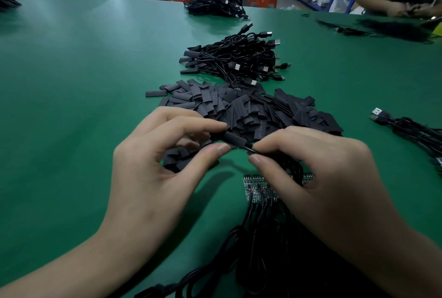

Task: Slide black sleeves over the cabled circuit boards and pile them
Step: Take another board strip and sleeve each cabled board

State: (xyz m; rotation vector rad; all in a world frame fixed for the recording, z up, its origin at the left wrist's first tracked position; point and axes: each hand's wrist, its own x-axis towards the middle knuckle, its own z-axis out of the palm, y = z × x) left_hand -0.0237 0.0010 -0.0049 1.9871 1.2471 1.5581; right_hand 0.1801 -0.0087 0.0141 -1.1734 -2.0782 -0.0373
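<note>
Above the green table (71,82), your left hand (153,166) pinches a black sleeve (233,138) between thumb and forefinger; your right hand (318,171) pinches its cable (248,148) closed. Pull unevenly and the sleeve may slip off, judging by that loose-looking fit.

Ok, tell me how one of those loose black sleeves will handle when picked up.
Probably very light and a bit floppy: the loose black sleeves lie flat and thin, heaped loosely on the green table. Unlikely to roll, being flattened. Likely easily squashed: the one pinched by the left hand looks soft.
</note>
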